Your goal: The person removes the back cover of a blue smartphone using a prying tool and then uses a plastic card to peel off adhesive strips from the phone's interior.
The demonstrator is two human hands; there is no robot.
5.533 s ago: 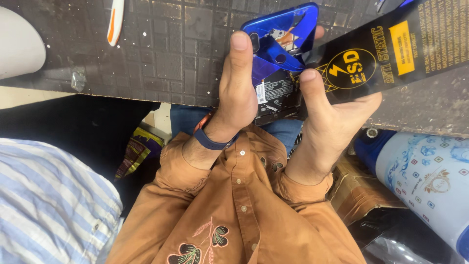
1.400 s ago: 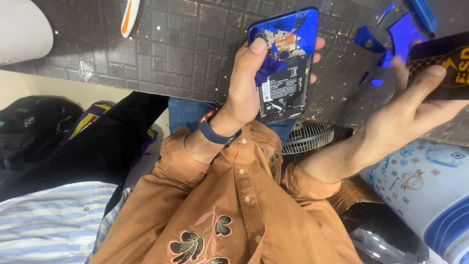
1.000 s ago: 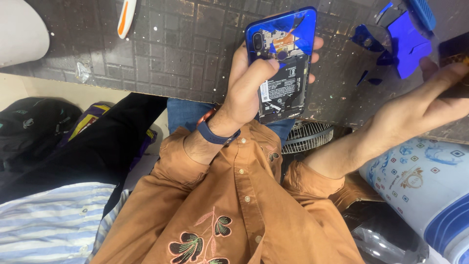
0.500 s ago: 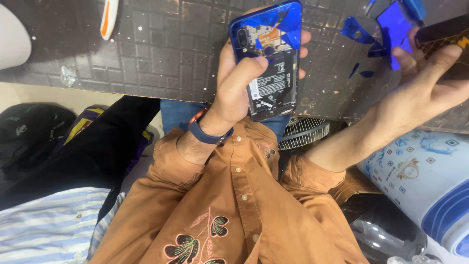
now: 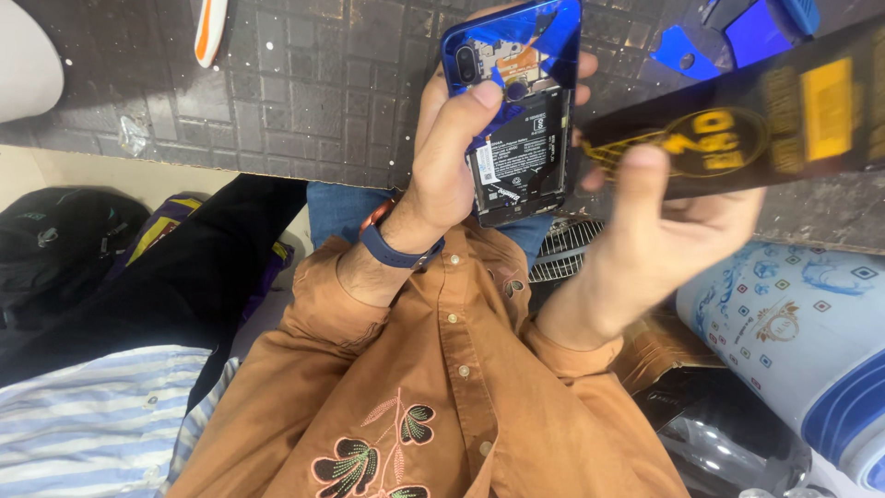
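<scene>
Left hand grips the blue smartphone — rear glass mostly broken off, board and battery exposed, fragments clinging on top. Right hand pinches a black anti-static sleeve just beside it.

my left hand is raised in front of my chest, wrist bent back, fingers wrapped round from behind, thumb stretched up across the front and pressing there. a dark blue band sits on that wrist, and the brown sleeve is bunched just below it. my right hand is up beside it, near but not touching, palm turned toward me, thumb pointing up and pressed on what it holds, fingers folded behind. it is slightly blurred. both forearms rise from my lap in brown sleeves, elbows bent.
</scene>
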